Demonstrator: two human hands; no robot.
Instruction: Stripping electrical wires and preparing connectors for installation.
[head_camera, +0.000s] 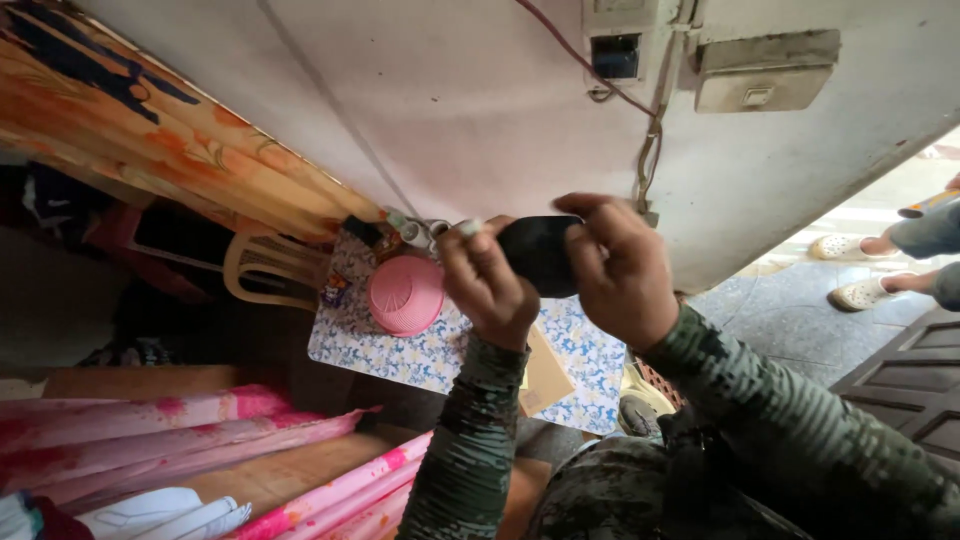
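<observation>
Both hands meet on a black rounded object held up in front of the pale wall. The right hand wraps its fingers over the right end, thumb on top, closed around it. The left hand closes on the left end, fingertips curled in, and a small pale tip shows above its knuckles; what that tip belongs to cannot be made out. The object looks smooth and matt, probably light and fairly stiff, perhaps a little slippery, so a grip at both ends with the thumbs over the top seems the steady way to hold it. Most of its surface is covered by fingers, so its full shape stays hidden.

Below the hands stands a bench under a blue flowered cloth, carrying a pink basket turned upside down, a brown envelope and some small jars near the wall. A cream plastic chair stands to the left beneath an orange curtain. Pink-stained rolled sheets lie lower left. Another person's feet in white clogs show at the right edge, cut off by the frame.
</observation>
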